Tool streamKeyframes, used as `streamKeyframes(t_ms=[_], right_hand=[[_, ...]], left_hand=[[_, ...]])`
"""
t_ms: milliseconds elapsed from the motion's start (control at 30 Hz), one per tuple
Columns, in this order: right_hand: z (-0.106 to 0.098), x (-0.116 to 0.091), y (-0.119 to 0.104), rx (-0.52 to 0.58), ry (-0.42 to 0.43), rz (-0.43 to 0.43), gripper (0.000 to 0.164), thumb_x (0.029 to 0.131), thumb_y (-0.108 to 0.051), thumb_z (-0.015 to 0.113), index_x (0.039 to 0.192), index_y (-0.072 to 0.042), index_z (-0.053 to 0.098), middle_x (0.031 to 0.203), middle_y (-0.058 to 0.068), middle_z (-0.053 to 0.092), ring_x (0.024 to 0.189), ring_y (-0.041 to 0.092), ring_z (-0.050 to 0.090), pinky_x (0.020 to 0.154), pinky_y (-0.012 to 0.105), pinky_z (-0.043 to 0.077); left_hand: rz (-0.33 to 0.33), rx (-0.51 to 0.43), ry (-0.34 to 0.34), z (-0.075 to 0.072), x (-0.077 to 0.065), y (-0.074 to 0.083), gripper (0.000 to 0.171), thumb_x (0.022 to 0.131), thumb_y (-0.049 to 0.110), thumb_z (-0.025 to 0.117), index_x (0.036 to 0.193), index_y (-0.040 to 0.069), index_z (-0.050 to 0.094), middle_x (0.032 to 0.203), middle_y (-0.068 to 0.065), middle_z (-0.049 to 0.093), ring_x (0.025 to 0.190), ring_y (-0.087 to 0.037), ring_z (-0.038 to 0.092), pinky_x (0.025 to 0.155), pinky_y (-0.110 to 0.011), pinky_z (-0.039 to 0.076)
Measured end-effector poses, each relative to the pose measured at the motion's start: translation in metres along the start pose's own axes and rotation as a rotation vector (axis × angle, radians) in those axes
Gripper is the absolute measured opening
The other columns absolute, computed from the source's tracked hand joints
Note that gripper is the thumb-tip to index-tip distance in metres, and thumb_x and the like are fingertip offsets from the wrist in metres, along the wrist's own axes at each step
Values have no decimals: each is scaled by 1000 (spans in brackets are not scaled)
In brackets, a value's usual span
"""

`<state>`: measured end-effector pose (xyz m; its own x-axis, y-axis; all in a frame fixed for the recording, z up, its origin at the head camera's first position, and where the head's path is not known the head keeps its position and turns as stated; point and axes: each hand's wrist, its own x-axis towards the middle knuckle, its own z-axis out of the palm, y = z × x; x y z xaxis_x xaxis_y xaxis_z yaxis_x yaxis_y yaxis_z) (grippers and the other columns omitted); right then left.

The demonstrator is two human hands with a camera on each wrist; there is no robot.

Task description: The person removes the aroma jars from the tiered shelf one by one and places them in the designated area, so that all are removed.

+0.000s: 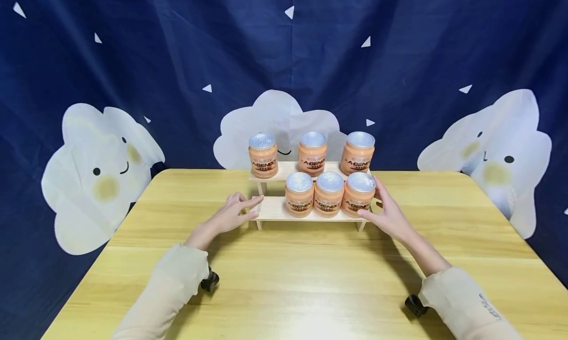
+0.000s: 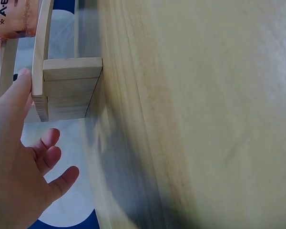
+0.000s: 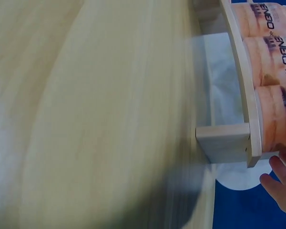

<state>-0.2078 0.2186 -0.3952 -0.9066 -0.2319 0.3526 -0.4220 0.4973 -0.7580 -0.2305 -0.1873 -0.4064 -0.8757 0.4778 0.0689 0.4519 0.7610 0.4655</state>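
Observation:
Three orange jars with clear ribbed lids stand touching on the lower step of a small wooden two-step rack (image 1: 272,209): a left jar (image 1: 299,197), a middle jar (image 1: 328,197) and a right jar (image 1: 357,198). My right hand (image 1: 390,217) holds the right jar at its right side, thumb low at the front, index finger near the lid. In the right wrist view only some fingers (image 3: 279,174) show beside the jar's base. My left hand (image 1: 230,214) touches the lower step's left end with an extended index finger; its other fingers are bent loosely, holding nothing.
On the upper step three more jars stand apart: one at left (image 1: 264,157), one in the middle (image 1: 312,155), one at right (image 1: 357,155). The rack stands toward the back of a wooden table (image 1: 301,271). A dark blue cloud-patterned curtain (image 1: 248,44) hangs behind.

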Motion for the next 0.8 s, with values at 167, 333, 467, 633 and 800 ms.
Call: streamKeyframes(t_ms=[167,333,467,633,800], right_hand=[[4,1,-2,18,28,20,92,78,-9,71,146,-5,10,129,26,44,114,36,44,89,53,37],[5,2,-4,38,47,66,96,78,-12,72,146,-5,5,122,31,45,109,41,45,89,57,38],[5,5,-10,50,34,84,95,79,-13,71,147,-9,5,131,28,39,110,40,44,89,59,38],[3,7,-27,88,18,77,91,79,-4,69,146,-3,8,138,28,31,113,41,42,90,59,38],[4,4,-45,118,45,64,87,77,3,66,144,4,10,135,31,33,111,41,43,87,56,41]], left_hand=[[-4,-12,-4,1,1,1,51,91,38,52,138,20,42,92,-11,43,84,-21,34,66,-30,34],[-3,-4,-14,2,3,0,49,93,37,50,138,21,42,91,-9,43,84,-21,34,67,-29,33],[-7,7,-13,2,5,-2,48,93,38,49,138,22,41,90,-7,41,84,-21,34,68,-29,32],[0,31,-13,2,5,-1,49,93,37,49,138,18,42,87,-8,40,82,-22,34,66,-30,32],[-34,51,-39,2,6,2,49,94,41,47,139,22,42,88,-7,38,81,-21,36,59,-28,33]])
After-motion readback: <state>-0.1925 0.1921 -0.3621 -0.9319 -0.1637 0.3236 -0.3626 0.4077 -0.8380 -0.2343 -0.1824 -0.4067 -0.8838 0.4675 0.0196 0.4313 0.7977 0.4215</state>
